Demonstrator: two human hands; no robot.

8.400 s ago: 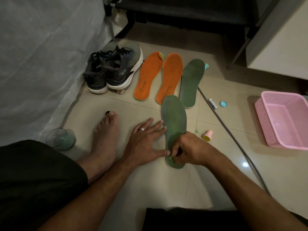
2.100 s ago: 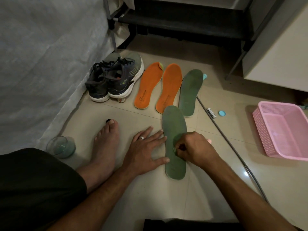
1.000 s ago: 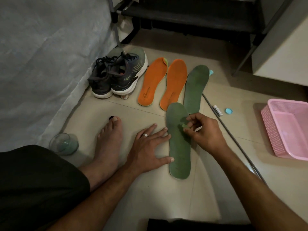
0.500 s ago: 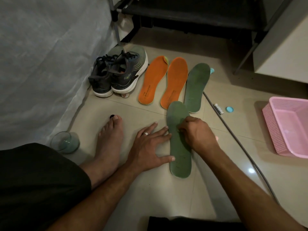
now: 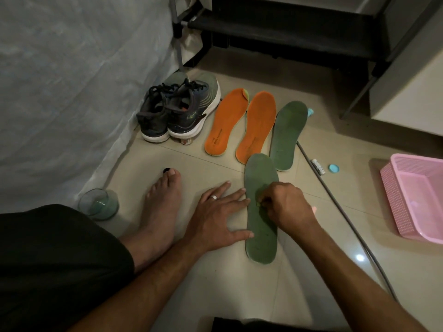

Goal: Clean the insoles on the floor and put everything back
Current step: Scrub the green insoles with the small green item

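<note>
Four insoles lie on the tiled floor, and reading from the left the room goes like this: a glass (image 5: 98,204) with a little bluish liquid stands by the white sheet, the person's bare foot (image 5: 161,207) beside it, and a pair of dark sneakers (image 5: 178,111) further back. Next come two orange insoles (image 5: 241,123) side by side, then a far green insole (image 5: 288,135). The left hand (image 5: 217,219) is spread flat on the tile, its fingertips touching the edge of the near green insole (image 5: 260,212) to pin it. The right hand (image 5: 286,207) is closed into a fist over the middle of that insole, pinching something small and greenish, perhaps a scrap of cloth or sponge; the light is too dim to say. Past it run a grey cable (image 5: 335,200), a small tube (image 5: 318,167) and a blue cap (image 5: 333,168), with a pink basket (image 5: 393,202) at the far right. If the scrubbing pushes harder than the left fingertips hold, the insole could skid towards the cable, and a careless knee might tip the glass.
</note>
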